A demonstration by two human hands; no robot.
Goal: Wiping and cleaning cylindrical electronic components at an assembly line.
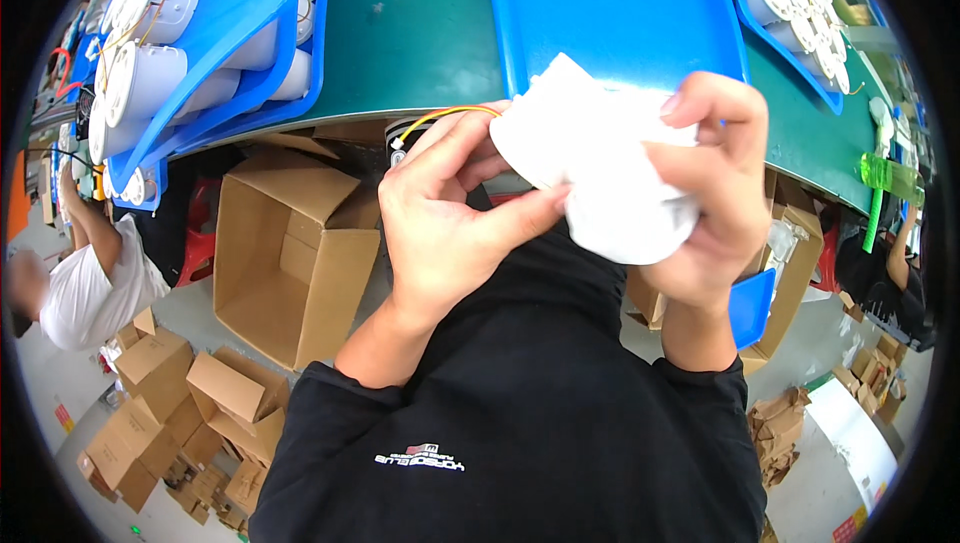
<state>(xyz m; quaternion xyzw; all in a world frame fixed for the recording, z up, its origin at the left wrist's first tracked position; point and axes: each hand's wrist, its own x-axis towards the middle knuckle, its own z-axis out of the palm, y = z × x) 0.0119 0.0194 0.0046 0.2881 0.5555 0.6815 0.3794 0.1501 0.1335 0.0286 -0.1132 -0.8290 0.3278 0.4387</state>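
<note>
- Green table [420, 33]: blue trays on it, the middle blue tray [610, 13] just beyond the hands.
- Open cardboard box [290, 253] on the floor, left of the hands.
- White plastic part [600, 173]: held above the table's near edge, between both hands.
- Right hand [715, 183]: fingers clamped around the part.
- Left hand [450, 213]: thumb and fingers closed on the part's left side.
- Yellow wire [450, 115]: runs from the part over the left fingers.

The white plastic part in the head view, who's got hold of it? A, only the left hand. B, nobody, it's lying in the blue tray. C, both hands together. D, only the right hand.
C: the white plastic part is gripped by the right hand around its side while the left hand pinches its near edge, above the blue tray.
</note>
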